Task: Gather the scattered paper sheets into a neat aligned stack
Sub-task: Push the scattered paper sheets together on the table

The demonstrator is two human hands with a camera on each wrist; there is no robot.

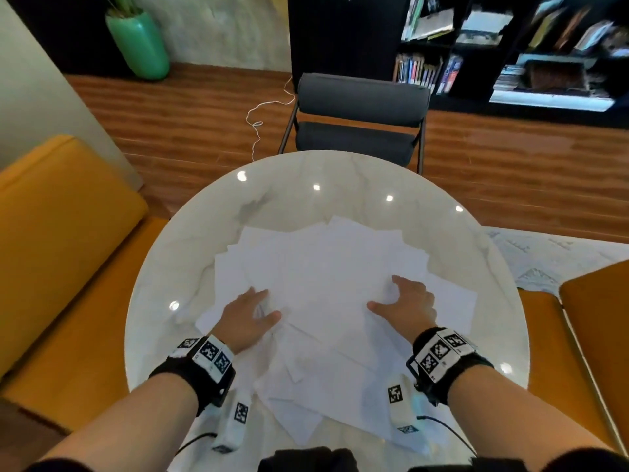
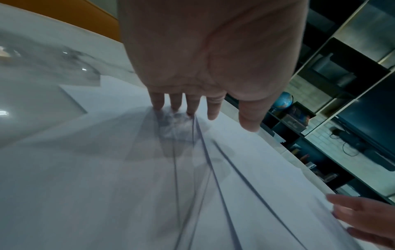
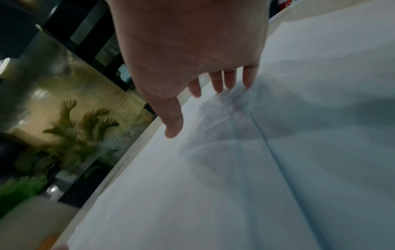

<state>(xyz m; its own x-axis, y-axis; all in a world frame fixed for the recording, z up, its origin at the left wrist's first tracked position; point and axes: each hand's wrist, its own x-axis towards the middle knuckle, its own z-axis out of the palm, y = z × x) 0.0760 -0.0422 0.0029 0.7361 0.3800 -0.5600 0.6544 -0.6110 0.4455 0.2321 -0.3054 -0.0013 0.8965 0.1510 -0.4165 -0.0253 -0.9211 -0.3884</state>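
Lots of white paper sheets (image 1: 326, 267) lie in a messy, spread-out pile in the middle of the round white table (image 1: 190, 219). The sheets overlap each other and point different ways, and some reach close to the near edge of the table. The left hand (image 1: 246, 316) rests on the left part of the pile. Its fingers (image 2: 175, 103) are straight and a little spread, with the tips touching the paper, and it is not gripping any sheet. The right hand (image 1: 406, 303) rests on the right part of the pile, apart from the left hand. Its fingers (image 3: 229, 79) are also stretched out, tips down on the paper, and the thumb sticks out to the side. It holds nothing either. Beyond the far side of the table stands a dark chair (image 1: 360, 120). A green vase (image 1: 139, 46) stands on the wooden floor, far off to the left.
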